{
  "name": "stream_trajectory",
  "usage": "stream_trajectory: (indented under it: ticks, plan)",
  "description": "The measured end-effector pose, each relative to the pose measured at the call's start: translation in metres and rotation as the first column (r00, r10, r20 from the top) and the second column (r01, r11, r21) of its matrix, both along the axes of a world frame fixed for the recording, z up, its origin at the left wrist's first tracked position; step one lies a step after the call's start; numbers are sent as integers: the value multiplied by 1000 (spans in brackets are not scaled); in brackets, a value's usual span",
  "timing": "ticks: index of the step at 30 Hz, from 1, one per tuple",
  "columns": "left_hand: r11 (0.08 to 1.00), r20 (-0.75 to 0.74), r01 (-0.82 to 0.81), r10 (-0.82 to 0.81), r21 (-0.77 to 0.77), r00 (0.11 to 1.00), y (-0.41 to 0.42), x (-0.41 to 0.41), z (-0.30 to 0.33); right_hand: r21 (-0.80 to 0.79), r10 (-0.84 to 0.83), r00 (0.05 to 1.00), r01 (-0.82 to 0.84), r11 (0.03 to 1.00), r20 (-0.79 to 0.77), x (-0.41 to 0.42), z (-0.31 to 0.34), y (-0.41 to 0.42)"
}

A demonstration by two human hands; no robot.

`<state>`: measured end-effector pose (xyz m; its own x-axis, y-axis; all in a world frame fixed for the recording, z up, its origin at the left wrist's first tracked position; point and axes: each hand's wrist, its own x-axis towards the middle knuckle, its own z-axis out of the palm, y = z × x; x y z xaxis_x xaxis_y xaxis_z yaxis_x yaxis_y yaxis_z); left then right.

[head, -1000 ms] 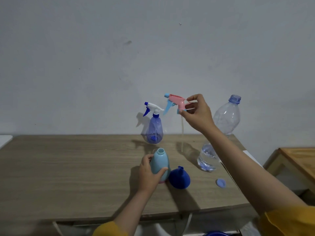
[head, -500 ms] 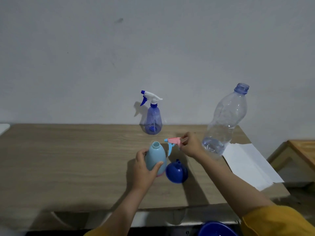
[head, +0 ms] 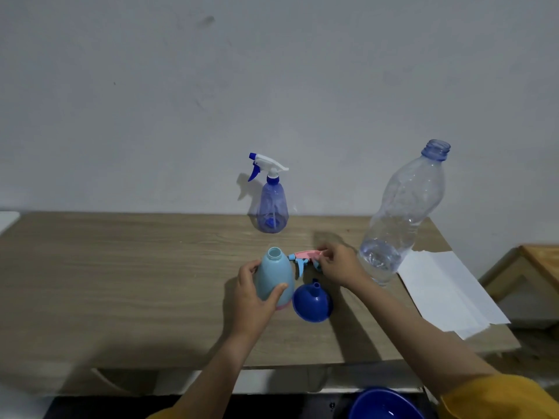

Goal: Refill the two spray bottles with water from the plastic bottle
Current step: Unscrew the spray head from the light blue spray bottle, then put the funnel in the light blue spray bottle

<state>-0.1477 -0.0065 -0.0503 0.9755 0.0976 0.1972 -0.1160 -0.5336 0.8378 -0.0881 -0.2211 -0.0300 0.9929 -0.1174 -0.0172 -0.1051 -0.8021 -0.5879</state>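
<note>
My left hand (head: 252,293) grips a light blue spray bottle (head: 274,275) that stands upright on the wooden table (head: 121,276) with its neck uncapped. Just right of it, my right hand (head: 340,266) pinches the pink and light blue trigger head (head: 304,257) low over the table. A dark blue funnel (head: 313,302) lies mouth down in front of that head. A translucent blue spray bottle (head: 272,207) with a white and blue trigger stands at the back by the wall. The clear plastic bottle (head: 402,213), uncapped, stands at the right with a little water at its bottom.
White paper sheets (head: 447,291) lie over the table's right edge. A wooden stool or side table (head: 535,267) stands farther right. A blue bowl rim (head: 384,403) shows below the table's front edge. A grey wall rises behind the table.
My right hand has brought the trigger head down from above the table to just beside the light blue bottle. My left hand keeps its hold on that bottle.
</note>
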Motion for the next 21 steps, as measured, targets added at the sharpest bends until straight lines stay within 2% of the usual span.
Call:
stream_trajectory:
  ticks: [2,5,7,9,12,14,18,21]
  plan:
    - [1000,10,-9,9,-13,1000,-1,0,1,39,84,995,-86,996,62,-9,14,3]
    - [1000,18,-14,14,-23,1000,-1,0,2,55,321,947,-319,946,-24,-23,30,7]
    - [1000,25,-12,12,-17,1000,-1,-1,3,-114,429,887,-450,886,-171,-32,32,11]
    - [1000,28,-2,2,-6,1000,0,-2,4,-303,427,852,-511,804,-303,-40,31,17]
    - [999,25,13,-14,37,1000,2,-4,7,-419,433,841,-538,732,-324,-48,25,26]
    - [999,28,30,-31,43,999,2,-5,9,-463,423,856,-517,720,-298,-53,25,27]
    - [998,18,63,-63,7,998,2,-6,12,-468,380,900,-436,769,-214,-62,29,20]
    - [997,43,62,-61,-33,997,2,-6,12,-376,332,938,-346,859,-103,-69,36,9]
